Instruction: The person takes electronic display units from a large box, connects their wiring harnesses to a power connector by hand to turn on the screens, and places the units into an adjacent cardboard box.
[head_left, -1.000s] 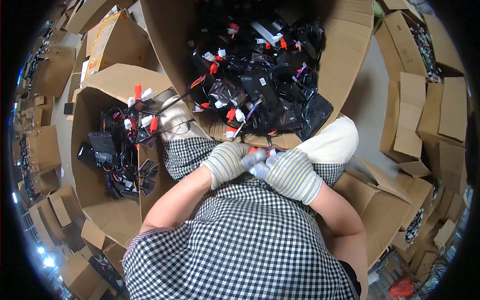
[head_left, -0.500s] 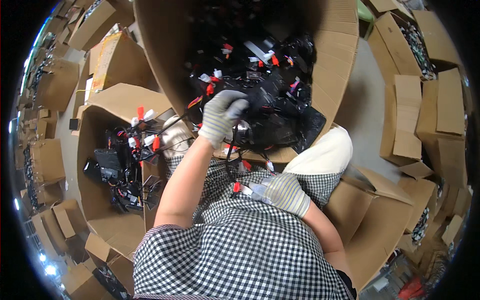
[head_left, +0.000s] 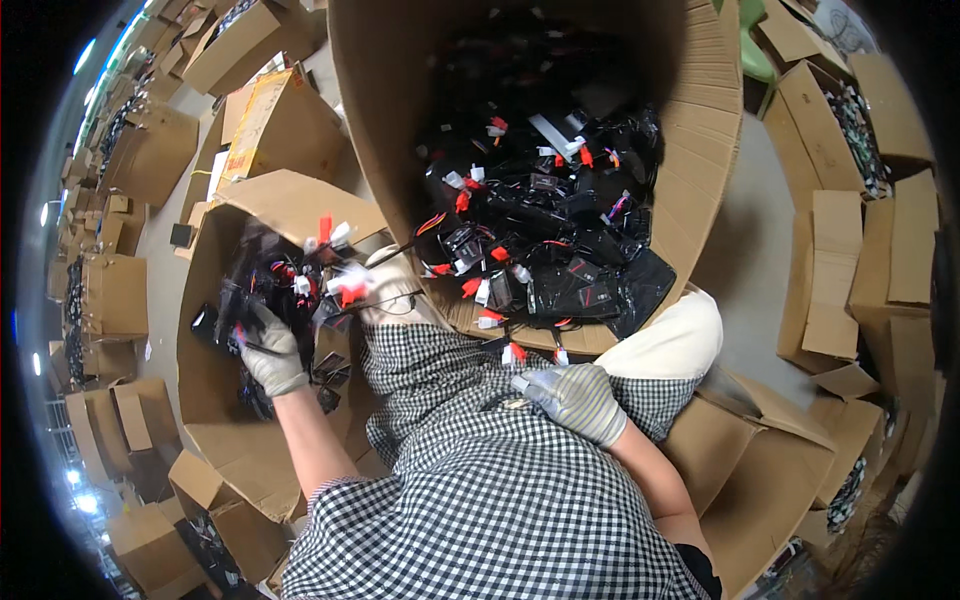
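Observation:
My left hand (head_left: pixel 270 358), in a grey striped glove, is inside the carton on the left (head_left: pixel 230 445). Its fingers close on the lower end of a black plastic-wrapped device (head_left: pixel 247 268), blurred by motion, with thin wires. My right hand (head_left: pixel 582 402), gloved alike, rests on my checked apron (head_left: pixel 480 480), pinching a small pale grey piece (head_left: pixel 521 383) whose kind I cannot make out. Just above it, a red-and-white connector (head_left: pixel 513 354) hangs over the front edge of the large carton (head_left: pixel 695 150). Black wrapped devices (head_left: pixel 575 285) with red and white plugs fill that carton.
White and red plugs (head_left: pixel 345 285) on black leads stick out between the left and large cartons. An open carton (head_left: pixel 760 470) stands at my right side. More cartons (head_left: pixel 840 130) line the grey floor on both sides. A green chair (head_left: pixel 755 50) is at the far right.
My left hand has moved from the large carton to the left carton, where it now grips a device. My right hand stays low near my lap. The whole view has shifted slightly.

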